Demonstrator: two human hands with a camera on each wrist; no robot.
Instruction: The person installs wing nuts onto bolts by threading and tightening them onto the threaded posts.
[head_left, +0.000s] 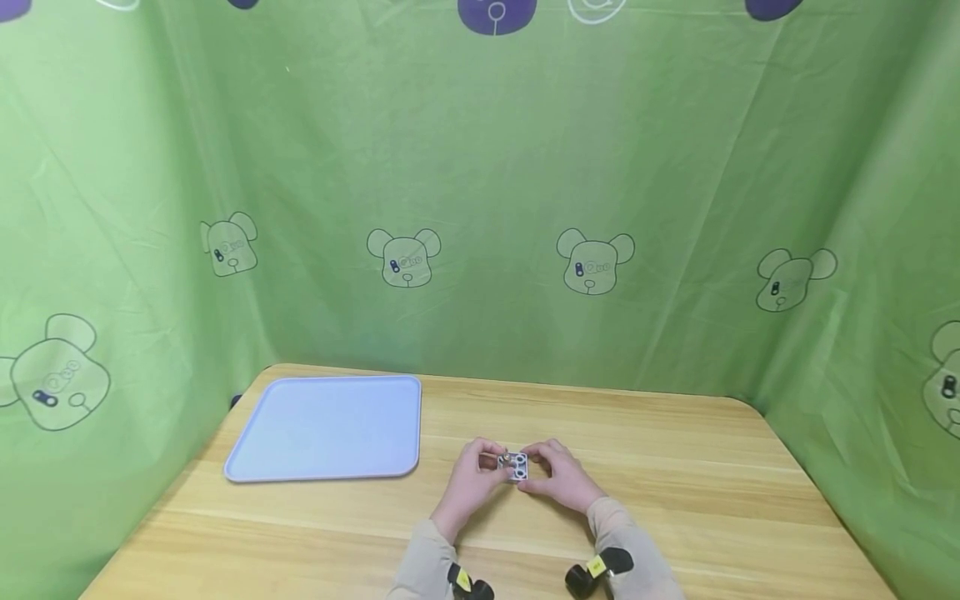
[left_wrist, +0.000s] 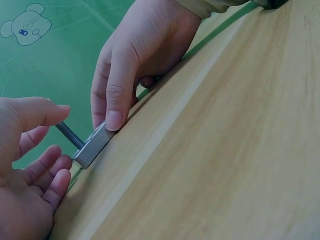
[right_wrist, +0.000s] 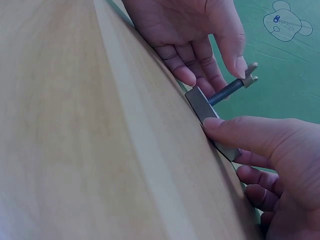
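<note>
Nearest the camera are the person's sleeves, the left sleeve (head_left: 423, 560) between seven and eight o'clock of the block (head_left: 522, 467) and the right sleeve (head_left: 636, 554) at four, each with a small black camera strapped on. Beyond them, the left hand (head_left: 471, 478) is at the block's nine o'clock and the right hand (head_left: 564, 480) at its three. The block is right of centre, low in the head view; whether it rests on the table (head_left: 735, 500) or is just above it, I cannot tell. A bolt (right_wrist: 226, 93) with a winged head (right_wrist: 251, 75) stands upright from it, nearer the left hand's end.

The right hand grips the block, thumb on the near side, fingers behind. The left thumb touches the bolt by its head; whether a finger closes on the far side, I cannot tell.

A sideways push from that thumb could tilt the bolt and bind its thread. If the right grip slackened, the block might twist along with the bolt. If few threads are engaged, which is hidden, the bolt could topple out. The tray (head_left: 330, 429), between nine and ten o'clock, looks too far off to catch it.
</note>
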